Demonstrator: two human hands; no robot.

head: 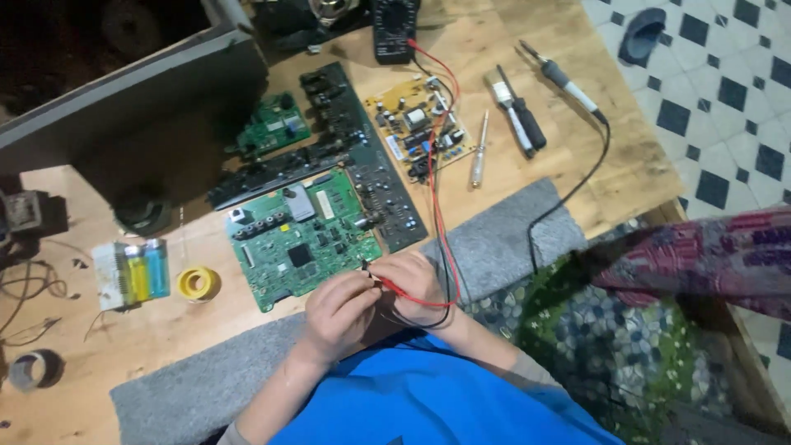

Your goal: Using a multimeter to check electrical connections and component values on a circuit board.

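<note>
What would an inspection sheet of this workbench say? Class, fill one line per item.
Surface: wooden table, grey mat.
Job's things: big green board; red probe held over its edge.
Clutter: yellow board, small green board, screwdrivers, soldering iron, solder reel, lighters.
Grippers: left hand and right hand together on the probe.
Cables: red and black leads to the meter.
Surroundings: chequered floor.

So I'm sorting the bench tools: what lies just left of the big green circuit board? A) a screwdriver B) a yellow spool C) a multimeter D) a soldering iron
B: the yellow spool sits on the wooden table just left of the big green circuit board.
</note>
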